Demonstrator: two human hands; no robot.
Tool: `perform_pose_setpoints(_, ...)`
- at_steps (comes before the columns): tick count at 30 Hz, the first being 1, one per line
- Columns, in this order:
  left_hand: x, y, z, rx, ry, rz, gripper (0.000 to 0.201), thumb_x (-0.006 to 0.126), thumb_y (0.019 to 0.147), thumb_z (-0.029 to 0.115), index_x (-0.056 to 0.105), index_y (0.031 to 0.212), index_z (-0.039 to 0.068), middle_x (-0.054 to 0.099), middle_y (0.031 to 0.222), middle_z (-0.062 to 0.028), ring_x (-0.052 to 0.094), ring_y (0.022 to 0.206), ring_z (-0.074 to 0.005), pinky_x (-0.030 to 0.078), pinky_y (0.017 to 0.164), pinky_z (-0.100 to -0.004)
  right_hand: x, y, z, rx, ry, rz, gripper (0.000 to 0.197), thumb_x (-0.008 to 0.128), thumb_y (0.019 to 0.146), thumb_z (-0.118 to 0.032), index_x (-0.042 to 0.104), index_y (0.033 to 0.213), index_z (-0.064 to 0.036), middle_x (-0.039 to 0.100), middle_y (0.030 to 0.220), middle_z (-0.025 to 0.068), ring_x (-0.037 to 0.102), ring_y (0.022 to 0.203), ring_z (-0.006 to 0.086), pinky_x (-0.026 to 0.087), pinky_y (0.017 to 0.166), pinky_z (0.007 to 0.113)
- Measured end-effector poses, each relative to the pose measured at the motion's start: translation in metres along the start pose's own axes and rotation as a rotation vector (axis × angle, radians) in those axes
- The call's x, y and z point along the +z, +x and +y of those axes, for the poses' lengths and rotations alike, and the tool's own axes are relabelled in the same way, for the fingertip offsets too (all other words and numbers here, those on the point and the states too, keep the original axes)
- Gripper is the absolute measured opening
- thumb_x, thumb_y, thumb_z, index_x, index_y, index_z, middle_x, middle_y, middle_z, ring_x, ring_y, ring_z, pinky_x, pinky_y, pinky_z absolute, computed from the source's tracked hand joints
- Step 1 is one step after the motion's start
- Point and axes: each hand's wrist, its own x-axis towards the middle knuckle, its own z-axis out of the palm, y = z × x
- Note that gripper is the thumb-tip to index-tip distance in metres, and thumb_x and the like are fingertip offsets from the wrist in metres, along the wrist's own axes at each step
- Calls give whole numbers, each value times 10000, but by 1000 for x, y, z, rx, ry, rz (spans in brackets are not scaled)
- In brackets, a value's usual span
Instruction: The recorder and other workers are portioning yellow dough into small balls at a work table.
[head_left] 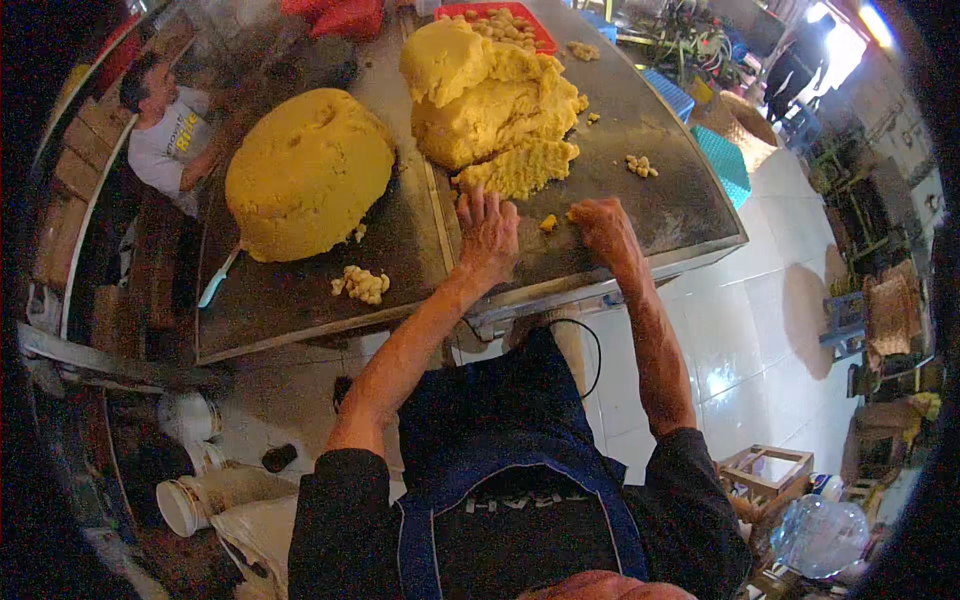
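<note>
A big torn mound of yellow dough (490,110) rises on the dark worktop in front of me, with a rough flattened piece of dough (525,167) at its near edge. My left hand (487,235) is open just in front of that piece, its fingers apart and their tips at the dough's edge. To its right, my right hand (607,232) is closed, and a bit of yellow dough shows at its fingertips; the rest of its grip is hidden. Between the hands lies a small dough crumb (548,223).
A smooth dough mound (310,175) sits left, beside a knife with a light-blue handle (218,280). Dough scraps (362,285) lie near the front edge, others (641,166) at right. Behind is a red tray (545,38) of dough balls. Another person (170,130) is at the left.
</note>
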Motion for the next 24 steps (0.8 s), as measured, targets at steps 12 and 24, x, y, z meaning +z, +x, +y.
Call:
perform_pose_setpoints(12,-2,1,-4,-11,90,128,232,536,961,180,564,1024,-41,486,1186,-267,351,1309,-463,220,1092,-648,-12,-29,-7,230,169,364,180,625,947,-114,694,1105,-60,676,1144,201,669,1033,369,533,838,402)
perform_pose_setpoints(24,-53,-37,-10,-95,-204,-186,102,723,844,146,709,902,63,644,965,-96,557,1024,-318,424,897,-446,39,-69,-134,-9,211,251,308,730,887,-139,682,1187,-84,697,1185,144,656,1139,326,533,897,393)
